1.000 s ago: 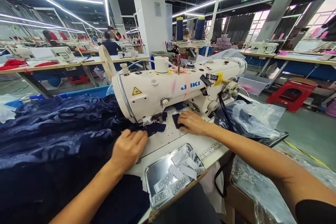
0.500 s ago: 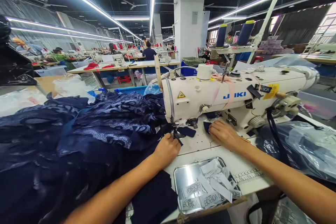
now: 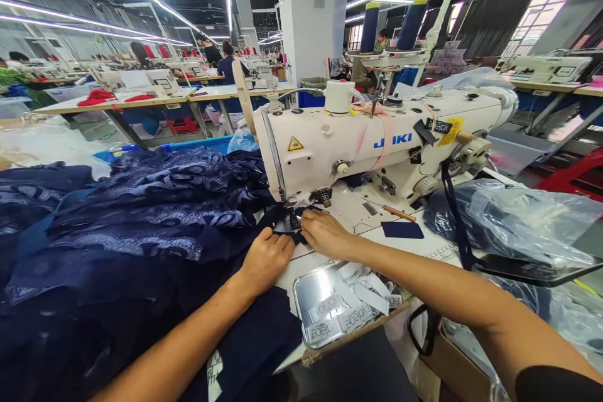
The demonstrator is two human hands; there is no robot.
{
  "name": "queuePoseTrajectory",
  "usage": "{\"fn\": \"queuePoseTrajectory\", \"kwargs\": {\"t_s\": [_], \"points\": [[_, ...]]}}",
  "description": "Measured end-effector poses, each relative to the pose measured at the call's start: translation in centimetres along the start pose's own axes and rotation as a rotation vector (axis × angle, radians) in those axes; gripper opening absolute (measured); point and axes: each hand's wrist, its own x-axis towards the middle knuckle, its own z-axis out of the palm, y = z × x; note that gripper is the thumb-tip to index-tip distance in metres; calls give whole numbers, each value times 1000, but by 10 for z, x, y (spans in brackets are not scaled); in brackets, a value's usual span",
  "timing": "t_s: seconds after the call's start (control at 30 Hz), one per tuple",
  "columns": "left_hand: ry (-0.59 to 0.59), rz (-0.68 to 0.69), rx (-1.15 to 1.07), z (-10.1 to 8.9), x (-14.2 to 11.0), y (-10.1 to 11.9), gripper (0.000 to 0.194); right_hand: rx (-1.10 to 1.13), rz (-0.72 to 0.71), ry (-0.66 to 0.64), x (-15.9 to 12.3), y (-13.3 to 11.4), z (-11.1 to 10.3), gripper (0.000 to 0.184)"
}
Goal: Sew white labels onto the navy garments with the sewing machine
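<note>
My left hand, fingers curled, pinches navy fabric just in front of the presser foot. My right hand is on the other side of the foot, its fingertips closed on dark navy fabric; they partly hide the cloth there. Both hands work under the head of a white sewing machine. A large heap of navy fabric with a pale paisley print spreads to the left of it. On the machine bed to the right lies a small navy fabric piece, near an orange-handled tool.
A metal tray of white printed labels sits at the table's front edge. Plastic-bagged dark goods lie on the right. Two navy thread cones stand behind the machine. Other people work at machines farther back.
My right hand has moved left from the machine bed to the presser foot. A small navy piece now lies uncovered on the right. My left hand stays by the foot; the camera view has turned right.
</note>
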Motion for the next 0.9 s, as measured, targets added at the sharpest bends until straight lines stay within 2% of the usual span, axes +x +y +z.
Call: {"fn": "queuePoseTrajectory", "kwargs": {"t_s": [0.23, 0.47, 0.63, 0.77, 0.9], "points": [[3, -17, -32, 1, 3, 3, 27, 193, 66, -19, 3, 6, -2, 15], [-45, 8, -29, 3, 5, 6, 31, 249, 73, 21, 2, 6, 4, 14], [-105, -10, -78, 3, 4, 5, 32, 299, -3, 68, 0, 13, 4, 13], [-119, -16, -83, 5, 4, 5, 30, 423, -154, 32, -4, 23, 0, 15], [-97, -3, -57, 5, 5, 5, 30, 339, -249, -9, -8, 26, -2, 20]]}}
